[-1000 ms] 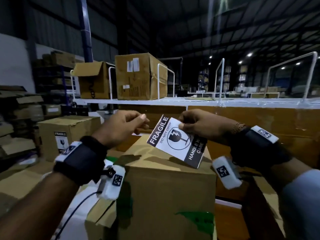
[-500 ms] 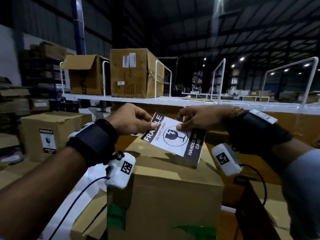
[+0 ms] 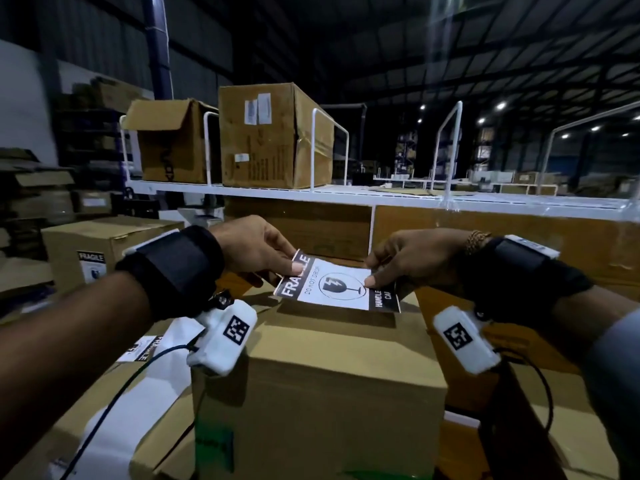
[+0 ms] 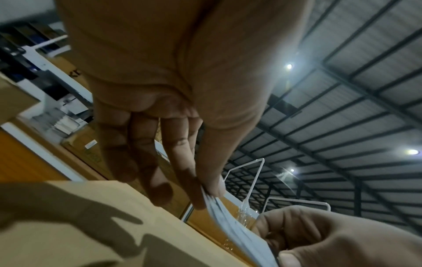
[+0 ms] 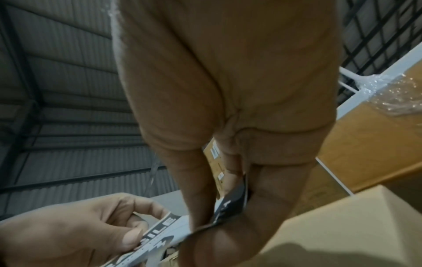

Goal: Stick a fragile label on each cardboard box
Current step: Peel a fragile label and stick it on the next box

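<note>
Label: fragile label (image 3: 337, 285) is held flat, just above the top of the cardboard box (image 3: 322, 382), near its 12 o'clock edge, likely so it can go down straight.
Left hand: left hand (image 3: 254, 249) pinches the label's 9 o'clock end with thumb and fingers.
Right hand: right hand (image 3: 405, 259) pinches the 3 o'clock end, so the paper stays stretched.
Words: "FRAGILE", "DO NOT DROP" and "HANDLE"; the rest is hidden.
Done box: labelled box (image 3: 104, 247) at 9 o'clock shows a FRAGILE sticker.
Spare paper: loose sheet (image 3: 143, 348) at 8 o'clock reads part of "FRAGILE".
Shelf: white shelf (image 3: 398, 197) at 12 o'clock carries two shelf boxes (image 3: 270, 136).
</note>
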The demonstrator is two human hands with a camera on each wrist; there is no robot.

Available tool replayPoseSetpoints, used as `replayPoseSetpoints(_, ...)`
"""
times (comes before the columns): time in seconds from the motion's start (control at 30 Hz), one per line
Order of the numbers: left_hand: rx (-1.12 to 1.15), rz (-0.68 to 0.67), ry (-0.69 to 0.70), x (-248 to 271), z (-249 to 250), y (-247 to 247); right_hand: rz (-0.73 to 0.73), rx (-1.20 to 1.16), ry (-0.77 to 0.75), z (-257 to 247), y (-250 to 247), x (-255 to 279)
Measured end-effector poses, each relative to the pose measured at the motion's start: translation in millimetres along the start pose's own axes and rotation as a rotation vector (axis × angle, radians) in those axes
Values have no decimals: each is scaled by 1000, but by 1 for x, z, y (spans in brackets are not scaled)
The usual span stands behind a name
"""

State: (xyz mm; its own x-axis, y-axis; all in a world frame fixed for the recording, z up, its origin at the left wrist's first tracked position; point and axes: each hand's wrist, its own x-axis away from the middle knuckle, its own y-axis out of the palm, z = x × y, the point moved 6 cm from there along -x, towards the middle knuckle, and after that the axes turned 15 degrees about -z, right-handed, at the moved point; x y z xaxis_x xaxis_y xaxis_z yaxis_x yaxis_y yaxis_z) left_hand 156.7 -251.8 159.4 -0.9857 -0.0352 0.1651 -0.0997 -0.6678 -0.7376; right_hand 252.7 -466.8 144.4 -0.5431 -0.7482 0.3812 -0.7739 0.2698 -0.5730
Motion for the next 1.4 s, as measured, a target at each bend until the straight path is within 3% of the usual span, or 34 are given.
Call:
replayPoseSetpoints(0.2,-55,-69,-87,0,-6,4,31,31,-26,4,0,-1)
replayPoseSetpoints(0.4,-17,-53,-58,16,-11,4,208,97,-101,14,-9,-8)
replayPoseSetpoints(0.57,63,88,16,42,-23,-2,243,-64,-179,20,-12,-5)
replayPoseSetpoints(0.67,23,143,-60,57,-41,2,314,-134,-165,29,-20,2)
replayPoseSetpoints(0.77,0,97,-183,70,-69,18,344,-170,-117,45,-23,5)
replayPoseSetpoints(0.87,105,59,-207,78,-89,38,322,-267,-121,58,-13,10)
replayPoseSetpoints(1.03,199,199,-59,72,-86,54,396,-327,-214,58,2,36)
replayPoseSetpoints(1.23,148,514,313,56,-56,45,586,-462,-327,66,18,109)
replayPoseSetpoints(1.33,195,593,391,48,-35,42,668,-511,-368,73,29,153)
replayPoseSetpoints(1.4,300,640,371,46,-23,42,727,-513,-370,78,40,181)
